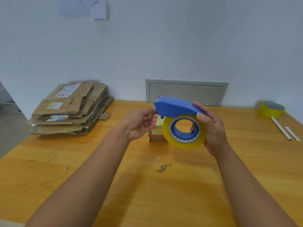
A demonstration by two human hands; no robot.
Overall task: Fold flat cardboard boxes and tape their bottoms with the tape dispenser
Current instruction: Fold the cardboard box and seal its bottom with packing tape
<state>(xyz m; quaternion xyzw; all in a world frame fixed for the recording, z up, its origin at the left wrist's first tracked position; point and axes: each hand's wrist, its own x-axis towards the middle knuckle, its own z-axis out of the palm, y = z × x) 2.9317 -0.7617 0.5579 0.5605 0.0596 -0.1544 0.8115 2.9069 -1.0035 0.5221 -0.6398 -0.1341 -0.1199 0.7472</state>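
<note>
A blue tape dispenser (pixel 173 106) with a yellowish clear tape roll (pixel 183 140) is held up above the wooden table (pixel 114 185). My right hand (pixel 211 128) grips its rear, thumb on the roll's side and a fingertip showing through the core. My left hand (pixel 141 123) is at the dispenser's front end, fingers curled, fingertips at the tape's free end. Behind the roll stands a small folded cardboard box (pixel 155 135), mostly hidden. A stack of flat cardboard boxes (pixel 70 110) lies at the back left of the table.
A second yellow tape roll (pixel 271 109) sits at the far right, with a white stick (pixel 281 128) and a small white strip (pixel 292 133) beside it. A grey wall panel (pixel 186 91) is behind the table. Papers (pixel 85 6) hang on the wall.
</note>
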